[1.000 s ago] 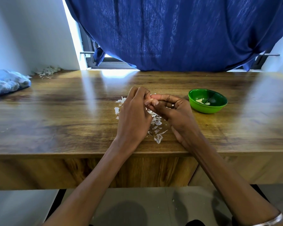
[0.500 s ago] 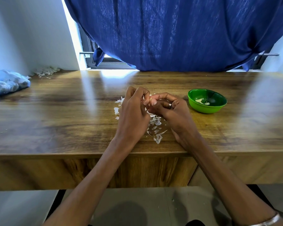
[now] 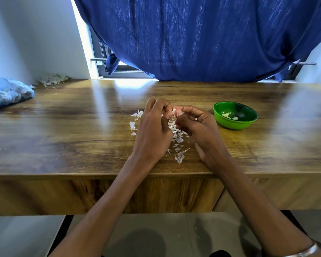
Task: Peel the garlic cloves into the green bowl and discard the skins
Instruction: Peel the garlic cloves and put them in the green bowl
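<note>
left hand [image 3: 152,130] and right hand [image 3: 196,125] stay fingertip to fingertip, both pinching one small pale garlic clove [image 3: 174,112] just left of the round green plastic bowl [image 3: 235,115]. since a second ago the right thumb has curled down and a white skin flap now stands up between the thumbs: peeling is underway, not finished. loose white papery skins [image 3: 176,143] lie under the hands, left of the bowl; peeled cloves [image 3: 228,115] sit inside it.

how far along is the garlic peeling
Done: a few peeled cloves lie in the bowl. In hand: both hands pinch a clove, pulling skin off. Left: that clove goes in the bowl, and the skins littering the table need discarding.
</note>
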